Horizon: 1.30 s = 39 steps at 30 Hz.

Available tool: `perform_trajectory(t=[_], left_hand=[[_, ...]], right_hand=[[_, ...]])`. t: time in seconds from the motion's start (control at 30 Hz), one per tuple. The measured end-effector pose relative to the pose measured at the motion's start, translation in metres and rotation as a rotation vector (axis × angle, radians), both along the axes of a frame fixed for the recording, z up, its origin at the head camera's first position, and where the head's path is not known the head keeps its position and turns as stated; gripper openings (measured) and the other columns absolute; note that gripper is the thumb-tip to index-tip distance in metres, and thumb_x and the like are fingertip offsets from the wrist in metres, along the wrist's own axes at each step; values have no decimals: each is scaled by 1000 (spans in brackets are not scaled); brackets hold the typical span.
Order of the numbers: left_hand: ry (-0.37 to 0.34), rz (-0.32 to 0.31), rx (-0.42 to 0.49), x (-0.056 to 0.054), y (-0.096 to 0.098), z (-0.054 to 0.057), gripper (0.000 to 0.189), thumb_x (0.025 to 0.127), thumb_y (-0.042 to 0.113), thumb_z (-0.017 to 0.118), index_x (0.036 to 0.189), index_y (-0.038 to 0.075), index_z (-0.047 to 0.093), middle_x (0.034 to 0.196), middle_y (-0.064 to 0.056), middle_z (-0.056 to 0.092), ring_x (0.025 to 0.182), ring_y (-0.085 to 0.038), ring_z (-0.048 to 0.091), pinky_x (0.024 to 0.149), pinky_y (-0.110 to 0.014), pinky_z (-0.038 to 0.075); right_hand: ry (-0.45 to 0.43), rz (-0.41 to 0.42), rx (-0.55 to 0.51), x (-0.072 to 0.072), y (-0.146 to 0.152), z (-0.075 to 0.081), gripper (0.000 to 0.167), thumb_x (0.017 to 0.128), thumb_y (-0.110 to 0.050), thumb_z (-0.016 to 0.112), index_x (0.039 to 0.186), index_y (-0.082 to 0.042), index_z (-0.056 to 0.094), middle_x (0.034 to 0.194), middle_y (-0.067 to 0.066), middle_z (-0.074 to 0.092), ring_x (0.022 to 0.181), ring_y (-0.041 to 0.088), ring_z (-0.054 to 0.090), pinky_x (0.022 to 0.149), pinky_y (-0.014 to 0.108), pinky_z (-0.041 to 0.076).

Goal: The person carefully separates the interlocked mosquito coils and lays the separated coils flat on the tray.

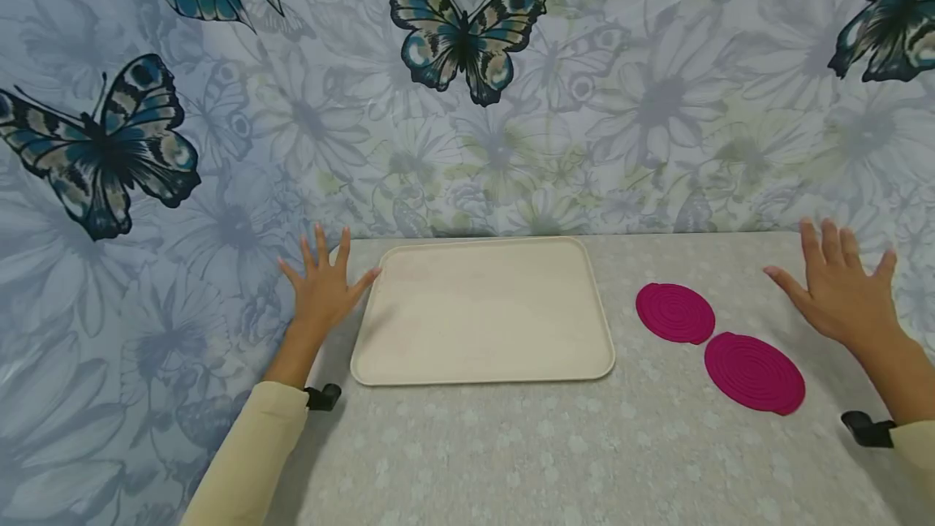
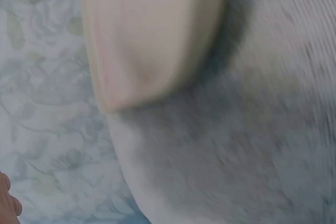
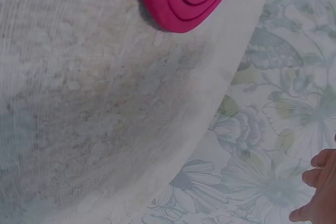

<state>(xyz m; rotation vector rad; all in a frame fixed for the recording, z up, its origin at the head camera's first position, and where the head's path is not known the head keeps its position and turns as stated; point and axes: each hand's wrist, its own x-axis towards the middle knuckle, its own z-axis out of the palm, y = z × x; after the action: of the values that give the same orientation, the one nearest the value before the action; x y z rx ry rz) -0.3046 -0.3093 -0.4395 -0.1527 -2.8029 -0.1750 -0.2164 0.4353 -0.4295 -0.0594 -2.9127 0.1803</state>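
Note:
My left hand (image 1: 321,291) is spread with straight fingers beside the left edge of a cream rectangular tray (image 1: 482,311); its thumb tip overlaps the tray's rim in the head view. In the left wrist view one corner of the tray (image 2: 152,40) shows, with a bit of the hand (image 2: 8,205) at the lower left. On the far right, my right hand (image 1: 850,295) has its fingers spread and holds nothing. Nearest to it are two magenta round discs with concentric rings, a larger one (image 1: 755,372) in front and a smaller one (image 1: 675,312) behind.
The pale patterned tabletop (image 1: 540,453) carries the tray and the discs. Behind it and to the left stands a wall covering (image 1: 307,120) with flowers and butterflies. Dark straps with small mounts (image 1: 324,397) sit at both wrists, below cream sleeves (image 1: 244,457).

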Motion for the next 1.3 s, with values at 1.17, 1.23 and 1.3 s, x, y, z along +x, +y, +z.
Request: perform_trajectory(t=[1.17,1.23,1.3], left_hand=[[-233,-725,502,129,233,7,68,106,53,45,163,29,19,170,-2,3,152,-30,21,113,-62,37],[-296,-758,563,134,246,5,64,107,52,43,163,31,20,170,0,6,153,-28,21,114,-61,37],[-371,-792,657,137,259,2,59,108,50,41,162,32,25,169,2,12,153,-24,22,115,-59,36]], right_hand=[[-87,73,-267,71,-7,-19,59,105,-40,53,132,12,55,124,42,56,101,59,58,74,69,53],[-74,93,-276,71,-8,-20,55,104,-37,57,130,11,57,121,40,60,100,56,59,73,68,54],[-64,115,-292,71,-8,-23,50,103,-33,59,128,11,59,118,38,62,99,54,60,72,66,55]])
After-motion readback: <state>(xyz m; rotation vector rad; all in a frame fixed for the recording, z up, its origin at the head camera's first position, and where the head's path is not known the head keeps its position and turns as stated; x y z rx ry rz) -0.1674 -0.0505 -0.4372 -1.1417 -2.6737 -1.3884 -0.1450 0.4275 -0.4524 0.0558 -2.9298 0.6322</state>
